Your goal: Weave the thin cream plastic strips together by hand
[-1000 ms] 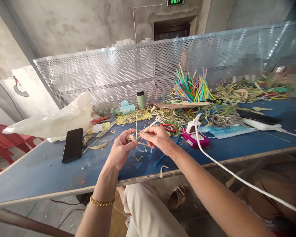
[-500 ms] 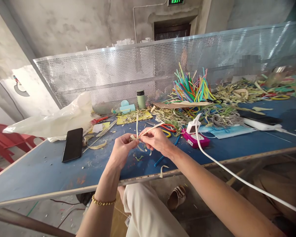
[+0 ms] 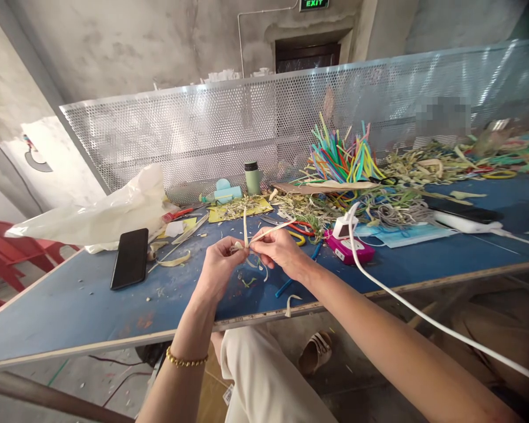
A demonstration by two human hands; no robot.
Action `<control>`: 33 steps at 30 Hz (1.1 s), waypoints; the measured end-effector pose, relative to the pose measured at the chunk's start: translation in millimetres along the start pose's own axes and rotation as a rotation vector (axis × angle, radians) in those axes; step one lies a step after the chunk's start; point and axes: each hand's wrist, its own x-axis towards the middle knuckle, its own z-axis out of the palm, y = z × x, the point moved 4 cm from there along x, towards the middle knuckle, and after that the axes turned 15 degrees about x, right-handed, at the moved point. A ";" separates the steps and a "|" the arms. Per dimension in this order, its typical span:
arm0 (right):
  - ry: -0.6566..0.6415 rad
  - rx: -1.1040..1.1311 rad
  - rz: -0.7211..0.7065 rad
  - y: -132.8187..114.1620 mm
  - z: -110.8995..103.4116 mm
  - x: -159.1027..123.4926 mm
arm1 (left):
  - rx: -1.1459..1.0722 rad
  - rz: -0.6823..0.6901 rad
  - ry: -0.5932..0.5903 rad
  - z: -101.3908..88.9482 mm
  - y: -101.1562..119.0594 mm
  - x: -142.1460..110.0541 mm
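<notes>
Close together above the near part of the blue table, both my hands pinch pale, flat fibre strips. My left hand (image 3: 220,258) is closed on one bundle, from which a pale strip (image 3: 245,226) stands upright. Between thumb and fingers, my right hand (image 3: 280,251) grips another pale strip (image 3: 273,230) that slants up to the right. The strips meet at my fingertips, and the crossing itself is partly hidden. Below the hands dangle thin, curled ends. A loose curled strip (image 3: 291,305) lies at the table's near edge.
A black phone (image 3: 130,258) and a plastic bag (image 3: 92,214) lie left. Behind stand a green bottle (image 3: 252,178) and colourful pipe cleaners (image 3: 344,155). To the right are a magenta power adapter (image 3: 350,247), a white cable (image 3: 405,302), a blue mask (image 3: 417,235) and heaped fibre scraps (image 3: 417,164).
My hands stay almost in place, both still pinching the strips. The curled ends below my fingers have shifted slightly. At the far right edge, another person's hand has moved.
</notes>
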 end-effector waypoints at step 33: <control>-0.094 0.060 -0.069 -4.9 3.0 -3.2 | -0.305 -0.304 -0.120 -2.5 -5.5 -3.0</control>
